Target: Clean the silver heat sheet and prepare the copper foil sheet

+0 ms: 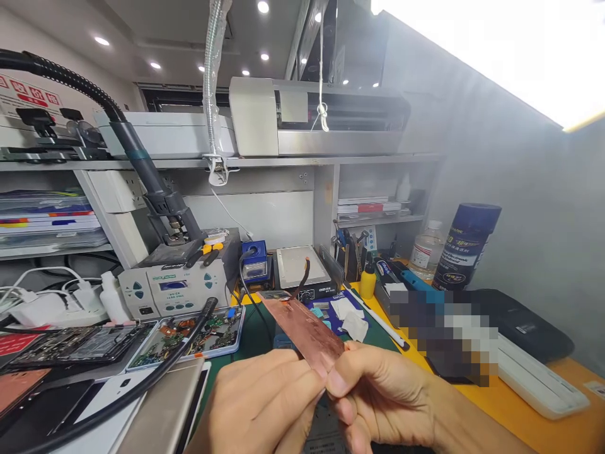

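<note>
Both hands up over the table [520,403], pinching the near end of the copper strip [302,328]. My left hand [265,403] and right hand [382,397] meet at that end, fingers closed tight on it. Strip's long axis runs away from my fingers, up and to the left, toward the rework station [174,287]. Far end is free.

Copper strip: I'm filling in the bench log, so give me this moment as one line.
left hand: pinching copper strip | right hand: pinching same end | strip: held above green mat | rework station: behind, untouched
</note>
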A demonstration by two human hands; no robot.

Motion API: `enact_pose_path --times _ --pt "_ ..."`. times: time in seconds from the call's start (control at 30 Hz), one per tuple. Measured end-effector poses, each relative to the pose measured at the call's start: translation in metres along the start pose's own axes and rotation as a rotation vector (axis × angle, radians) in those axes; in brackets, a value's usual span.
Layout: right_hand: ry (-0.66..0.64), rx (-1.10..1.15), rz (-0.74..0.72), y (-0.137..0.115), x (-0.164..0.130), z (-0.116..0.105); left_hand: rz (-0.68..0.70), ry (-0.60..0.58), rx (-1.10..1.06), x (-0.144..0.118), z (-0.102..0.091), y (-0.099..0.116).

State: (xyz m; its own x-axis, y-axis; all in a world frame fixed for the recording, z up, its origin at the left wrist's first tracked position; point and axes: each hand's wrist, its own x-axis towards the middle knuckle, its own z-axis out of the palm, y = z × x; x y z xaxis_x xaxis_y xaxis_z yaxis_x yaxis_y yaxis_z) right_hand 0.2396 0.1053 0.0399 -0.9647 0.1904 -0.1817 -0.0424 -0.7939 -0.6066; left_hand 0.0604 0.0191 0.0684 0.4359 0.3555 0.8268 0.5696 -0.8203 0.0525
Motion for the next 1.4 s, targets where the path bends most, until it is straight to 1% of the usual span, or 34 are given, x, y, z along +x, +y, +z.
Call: enact_pose_path --times 0.13,0.23,0.3,0.37,0.43,0.5,0.6,0.67,0.73,0.77,0.8,0.87,0.93,1.03,1.13,1.2,1.27,1.3,1.33,1.4 --pt "-0.011 0.007 0.015 -0.004 -0.003 0.002 0.011 0.005 0.056 -0.005 -0.002 -0.001" --pt "0.002 0.01 0.046 -0.007 -0.006 0.003 -0.025 -0.002 0.096 -0.007 -0.004 0.0" --pt "0.022 -0.026 0.058 -0.009 -0.007 0.003 -0.041 0.002 0.106 -0.006 -0.006 0.001" --pt "0.05 -0.093 0.051 -0.009 -0.006 0.004 -0.023 0.017 0.11 -0.005 -0.006 0.003" --pt "0.103 -0.177 -0.002 -0.008 -0.005 0.008 -0.035 0.042 0.121 -0.004 -0.005 0.005" --pt "0.183 -0.288 -0.147 -0.008 -0.006 0.017 -0.081 0.11 0.161 -0.005 -0.003 0.008" --pt "0.375 -0.531 -0.496 -0.006 -0.012 0.031 -0.154 0.24 0.242 -0.005 0.003 0.013" --pt "0.516 -0.754 -0.675 -0.003 -0.017 0.035 -0.21 0.324 0.277 -0.003 0.006 0.016" --pt "0.593 -1.025 -0.809 0.0 -0.019 0.036 -0.257 0.399 0.288 0.001 0.008 0.018" --pt "0.599 -1.155 -0.872 0.002 -0.019 0.036 -0.27 0.421 0.287 0.002 0.008 0.019" --pt "0.59 -1.265 -0.938 0.003 -0.018 0.036 -0.271 0.418 0.282 0.003 0.008 0.019" --pt "0.548 -1.394 -1.078 0.005 -0.015 0.036 -0.253 0.376 0.27 0.003 0.007 0.019" --pt "0.492 -1.416 -1.18 0.006 -0.011 0.037 -0.239 0.338 0.265 0.002 0.005 0.018" --pt "0.419 -1.397 -1.272 0.007 -0.009 0.039 -0.224 0.3 0.29 -0.003 0.003 0.018" --pt "0.393 -1.32 -1.263 0.007 -0.012 0.04 -0.249 0.265 0.293 -0.005 0.002 0.019" --pt "0.427 -1.226 -1.191 0.006 -0.014 0.041 -0.303 0.29 0.291 -0.004 0.002 0.019" --pt "0.482 -1.106 -1.065 0.004 -0.016 0.041 -0.332 0.331 0.284 -0.003 0.001 0.019" --pt "0.499 -1.025 -0.99 0.003 -0.017 0.042 -0.333 0.333 0.265 -0.002 0.001 0.018" --pt "0.51 -0.933 -0.908 0.002 -0.017 0.041 -0.327 0.32 0.233 -0.001 0.0 0.017" --pt "0.529 -0.742 -0.778 0.001 -0.017 0.04 -0.326 0.248 0.151 0.001 -0.002 0.015"
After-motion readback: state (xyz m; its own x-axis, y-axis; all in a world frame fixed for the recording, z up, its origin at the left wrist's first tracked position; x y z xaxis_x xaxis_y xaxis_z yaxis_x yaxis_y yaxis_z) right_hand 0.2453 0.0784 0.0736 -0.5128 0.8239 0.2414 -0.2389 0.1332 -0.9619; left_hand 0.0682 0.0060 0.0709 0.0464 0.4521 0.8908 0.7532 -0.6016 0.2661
